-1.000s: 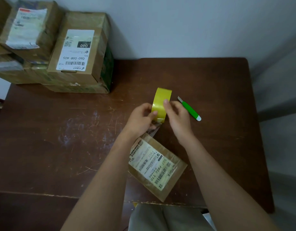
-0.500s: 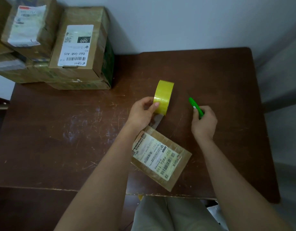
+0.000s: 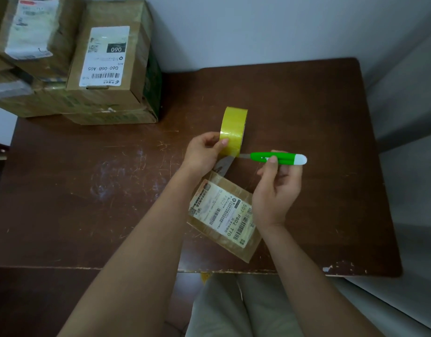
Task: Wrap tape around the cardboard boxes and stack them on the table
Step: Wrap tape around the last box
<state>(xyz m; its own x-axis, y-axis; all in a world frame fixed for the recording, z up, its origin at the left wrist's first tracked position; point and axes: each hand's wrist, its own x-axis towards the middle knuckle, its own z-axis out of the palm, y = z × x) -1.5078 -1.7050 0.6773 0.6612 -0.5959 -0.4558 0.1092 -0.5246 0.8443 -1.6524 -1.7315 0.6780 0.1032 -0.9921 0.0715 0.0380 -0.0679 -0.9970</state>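
Dark scratched tabletop against a pale wall. Left hand fingers curl round the yellow tape roll, held upright on edge. Right hand has gone from reaching for the green cutter on the wood to pinching it, blade tip now at the strip of tape running from roll down to the small box. Read: wrap looks done, cut is next, then stacking. That box lies just below both hands, near the front edge. Count: one roll, one cutter, one box in work; box stack far up-left, at least four, more partly out of frame.
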